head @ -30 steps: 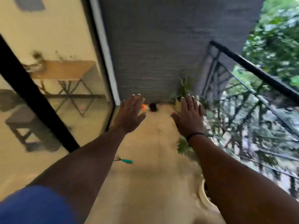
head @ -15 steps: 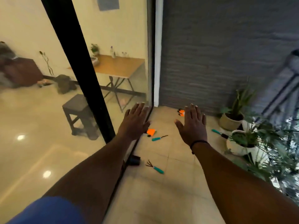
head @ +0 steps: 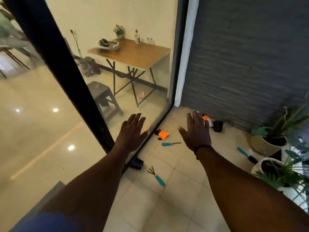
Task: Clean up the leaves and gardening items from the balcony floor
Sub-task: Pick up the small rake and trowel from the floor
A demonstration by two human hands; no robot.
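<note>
left hand (head: pixel 132 134): fingers straight, holds nothing
right hand (head: pixel 196 133): fingers spread, holds nothing
hand rake (head: pixel 157 176): floor, 6 o'clock of right hand

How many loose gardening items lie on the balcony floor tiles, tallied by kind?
Teal-handled hand tools: 3 (small rake, thin-pronged tool, dark-bladed trowel)
Orange gardening gloves: 2 (near glass, by wall)
Small dark plastic pots: 2 (tipped, upright)
Total: 7

At your 12 o'clock, a glossy tiled floor (head: pixel 173 195) meets a rough grey wall (head: pixel 250 64). At 11, smooth glass (head: pixel 133 89) shows a wooden table (head: pixel 133 54) on metal legs.
</note>
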